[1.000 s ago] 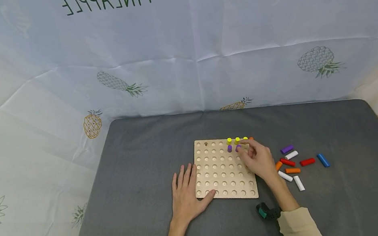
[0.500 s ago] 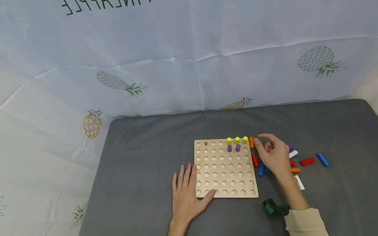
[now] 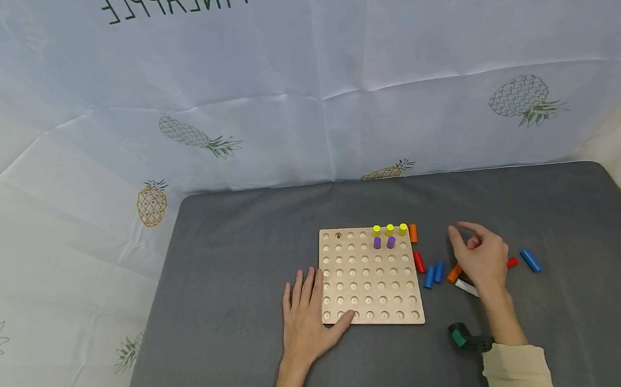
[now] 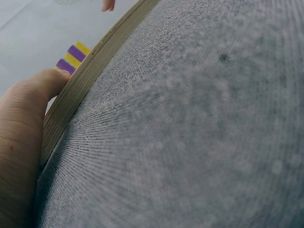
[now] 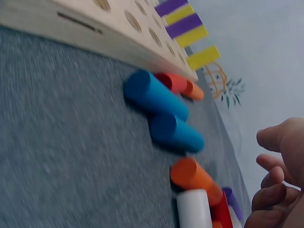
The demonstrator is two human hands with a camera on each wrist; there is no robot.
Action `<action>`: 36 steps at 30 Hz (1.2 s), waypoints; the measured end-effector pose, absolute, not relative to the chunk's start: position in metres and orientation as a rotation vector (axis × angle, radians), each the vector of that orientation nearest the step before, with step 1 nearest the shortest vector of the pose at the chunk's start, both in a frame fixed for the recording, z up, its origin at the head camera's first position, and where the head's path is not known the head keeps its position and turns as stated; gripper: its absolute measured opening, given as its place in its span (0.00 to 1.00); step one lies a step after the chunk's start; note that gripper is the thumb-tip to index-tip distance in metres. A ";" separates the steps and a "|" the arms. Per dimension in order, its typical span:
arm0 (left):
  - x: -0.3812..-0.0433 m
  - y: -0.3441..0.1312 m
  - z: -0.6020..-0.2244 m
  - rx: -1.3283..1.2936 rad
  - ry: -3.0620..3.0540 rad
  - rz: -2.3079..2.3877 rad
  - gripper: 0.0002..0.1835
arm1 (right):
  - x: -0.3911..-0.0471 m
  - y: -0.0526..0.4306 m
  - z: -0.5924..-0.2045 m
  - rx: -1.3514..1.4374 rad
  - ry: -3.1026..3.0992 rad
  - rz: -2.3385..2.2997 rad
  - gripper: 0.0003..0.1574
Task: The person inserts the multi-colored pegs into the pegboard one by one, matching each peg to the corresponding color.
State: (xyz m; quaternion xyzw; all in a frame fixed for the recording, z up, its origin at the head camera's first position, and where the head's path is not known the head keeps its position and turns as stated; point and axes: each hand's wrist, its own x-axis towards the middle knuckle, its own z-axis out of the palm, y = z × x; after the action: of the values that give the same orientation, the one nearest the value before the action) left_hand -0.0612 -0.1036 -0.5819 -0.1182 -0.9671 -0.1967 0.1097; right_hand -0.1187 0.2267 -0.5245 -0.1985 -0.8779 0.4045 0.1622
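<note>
right hand (image 3: 481, 258) hovers, thumb and fingers slightly apart, gripping nothing; below it lies a purple peg (image 5: 232, 201), probably light, stiff and smooth, best pinched mid-length. left hand (image 3: 306, 328), fingers straight, touches the board (image 3: 359, 280).

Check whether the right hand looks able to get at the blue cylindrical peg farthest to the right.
Probably yes: the right hand appears to hold nothing, and the blue cylindrical peg lies nearby with nothing on top. A red cylindrical peg lies between, seemingly low enough to pass over.
</note>
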 end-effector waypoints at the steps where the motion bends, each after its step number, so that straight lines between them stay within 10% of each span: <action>1: -0.061 -0.104 -0.582 -0.348 -2.843 -0.576 0.55 | -0.118 0.229 -0.525 -0.596 -2.513 1.142 0.22; 36: -0.061 -0.103 -0.580 -0.345 -2.826 -0.576 0.55 | -0.110 0.250 -0.528 -0.871 -2.730 0.940 0.35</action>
State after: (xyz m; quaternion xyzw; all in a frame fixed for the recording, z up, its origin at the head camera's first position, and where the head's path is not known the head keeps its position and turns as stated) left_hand -0.0609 -0.1025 -0.5800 -0.1179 -0.9661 -0.1969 0.1182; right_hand -0.1101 0.2497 -0.5279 -0.2881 -0.9034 0.3111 0.0630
